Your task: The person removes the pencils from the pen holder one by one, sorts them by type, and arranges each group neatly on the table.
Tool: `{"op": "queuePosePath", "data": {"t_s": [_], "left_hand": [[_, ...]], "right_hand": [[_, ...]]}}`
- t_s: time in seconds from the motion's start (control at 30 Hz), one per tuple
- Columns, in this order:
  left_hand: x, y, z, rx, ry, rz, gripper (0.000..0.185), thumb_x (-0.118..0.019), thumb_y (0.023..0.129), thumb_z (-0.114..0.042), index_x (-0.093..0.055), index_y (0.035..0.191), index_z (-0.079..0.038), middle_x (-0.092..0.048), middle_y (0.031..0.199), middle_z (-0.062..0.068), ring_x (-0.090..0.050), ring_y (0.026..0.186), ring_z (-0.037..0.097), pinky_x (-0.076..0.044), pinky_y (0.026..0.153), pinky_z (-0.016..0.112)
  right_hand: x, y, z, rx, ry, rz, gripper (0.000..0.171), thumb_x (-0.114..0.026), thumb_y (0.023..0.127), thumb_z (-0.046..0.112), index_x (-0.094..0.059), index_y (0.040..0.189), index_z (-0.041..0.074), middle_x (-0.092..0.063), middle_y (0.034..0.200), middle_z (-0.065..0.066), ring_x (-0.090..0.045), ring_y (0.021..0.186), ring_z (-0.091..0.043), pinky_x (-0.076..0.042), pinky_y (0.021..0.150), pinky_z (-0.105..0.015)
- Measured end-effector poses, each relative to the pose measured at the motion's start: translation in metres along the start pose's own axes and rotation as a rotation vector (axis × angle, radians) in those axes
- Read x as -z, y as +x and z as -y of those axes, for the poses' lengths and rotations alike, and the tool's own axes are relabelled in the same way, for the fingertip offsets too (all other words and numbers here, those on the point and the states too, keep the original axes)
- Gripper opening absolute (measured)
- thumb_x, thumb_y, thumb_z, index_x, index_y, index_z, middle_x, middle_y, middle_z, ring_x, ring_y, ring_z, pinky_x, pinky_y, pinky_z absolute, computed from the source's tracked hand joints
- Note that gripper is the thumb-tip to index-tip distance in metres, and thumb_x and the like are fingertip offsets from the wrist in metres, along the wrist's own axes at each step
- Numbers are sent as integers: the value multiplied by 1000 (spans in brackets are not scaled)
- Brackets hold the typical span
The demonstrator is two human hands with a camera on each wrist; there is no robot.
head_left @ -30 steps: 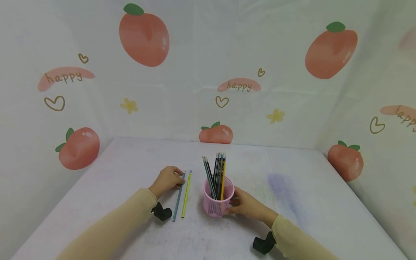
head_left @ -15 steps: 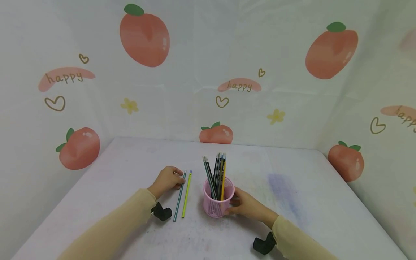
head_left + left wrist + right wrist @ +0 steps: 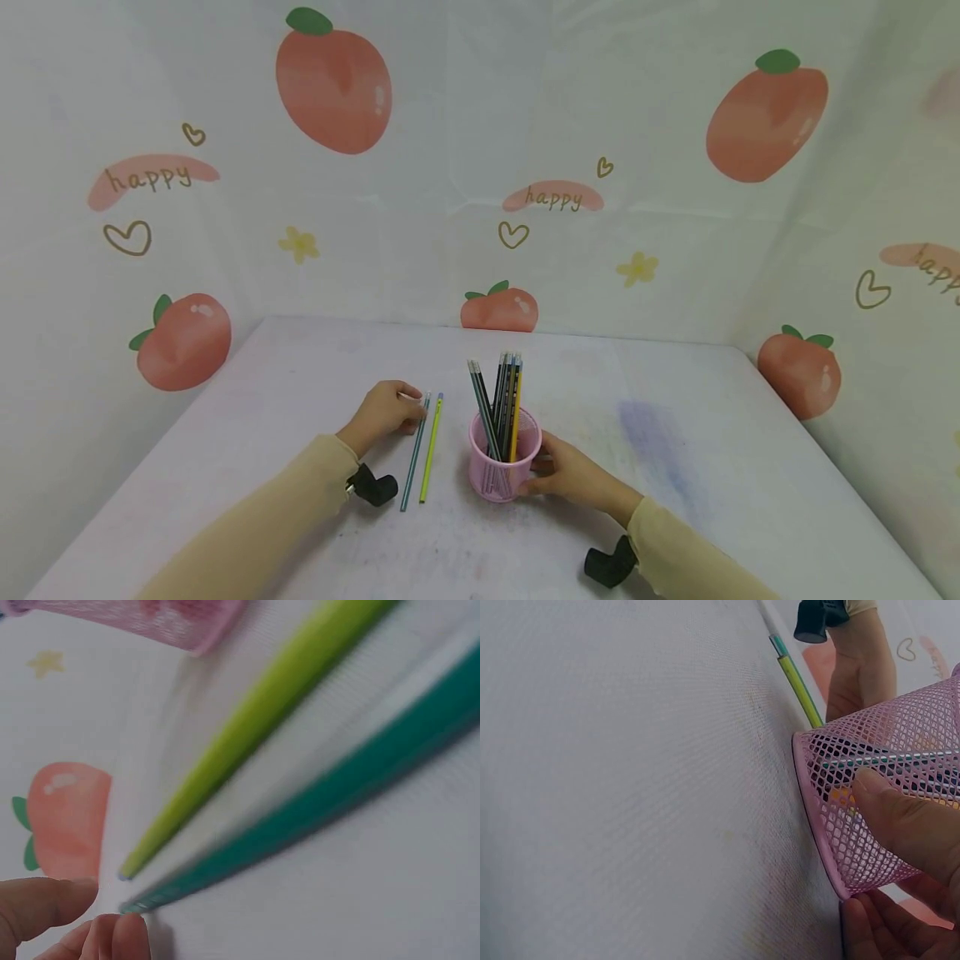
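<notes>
A pink mesh cup (image 3: 504, 458) stands on the white table (image 3: 675, 467) with several pencils (image 3: 498, 396) upright in it. My right hand (image 3: 551, 475) grips the cup's right side; in the right wrist view the thumb (image 3: 907, 817) presses on the mesh (image 3: 855, 765) and the fingers (image 3: 885, 930) curl under it. A teal pencil (image 3: 414, 457) and a yellow-green pencil (image 3: 431, 450) lie side by side left of the cup. My left hand (image 3: 401, 408) rests loosely curled beside the teal pencil's far end (image 3: 142, 904), with its fingertips (image 3: 112, 934) right at that end, holding nothing.
Cloth walls printed with peaches and "happy" close in the table on three sides. Black wrist camera mounts (image 3: 372, 487) sit under both sleeves. A faint blue stain (image 3: 652, 442) marks the table right of the cup.
My left hand has slid slightly left, off the teal pencil's end. The cup, both pencils and my right hand have stayed put.
</notes>
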State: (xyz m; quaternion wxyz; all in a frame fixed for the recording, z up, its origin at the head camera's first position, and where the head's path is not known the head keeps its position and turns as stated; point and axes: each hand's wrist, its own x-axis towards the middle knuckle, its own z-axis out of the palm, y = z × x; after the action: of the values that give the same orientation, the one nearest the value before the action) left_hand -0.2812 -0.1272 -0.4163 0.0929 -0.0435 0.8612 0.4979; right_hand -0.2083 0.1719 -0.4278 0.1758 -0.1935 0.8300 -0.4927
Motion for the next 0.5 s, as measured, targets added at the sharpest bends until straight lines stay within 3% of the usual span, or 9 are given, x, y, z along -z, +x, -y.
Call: {"op": "queuePosePath", "data": {"t_s": [0.13, 0.3, 0.5], "left_hand": [[6, -3, -10, -28, -108, -11, 33, -69, 87, -7, -61, 117, 3, -68, 90, 12, -63, 71, 14, -58, 65, 26], [9, -14, -26, -149, -246, 7, 34, -63, 92, -8, -58, 124, 2, -66, 109, 23, -67, 88, 23, -59, 79, 31], [2, -32, -41, -317, -411, 69, 31, -62, 93, -8, -58, 122, 2, -64, 99, 15, -66, 86, 18, -58, 81, 30]], "right_hand": [[0, 0, 1, -13, -3, -4, 88, -81, 78, 18, -30, 147, -3, -46, 143, -22, -51, 127, -40, -43, 104, -51], [0, -1, 4, -34, -13, -8, 89, -81, 78, 18, -30, 147, -2, -45, 144, -22, -50, 127, -40, -43, 104, -51], [0, -1, 2, -24, -13, -6, 88, -81, 78, 19, -31, 147, -3, -46, 143, -22, -51, 126, -40, -43, 104, -51]]}}
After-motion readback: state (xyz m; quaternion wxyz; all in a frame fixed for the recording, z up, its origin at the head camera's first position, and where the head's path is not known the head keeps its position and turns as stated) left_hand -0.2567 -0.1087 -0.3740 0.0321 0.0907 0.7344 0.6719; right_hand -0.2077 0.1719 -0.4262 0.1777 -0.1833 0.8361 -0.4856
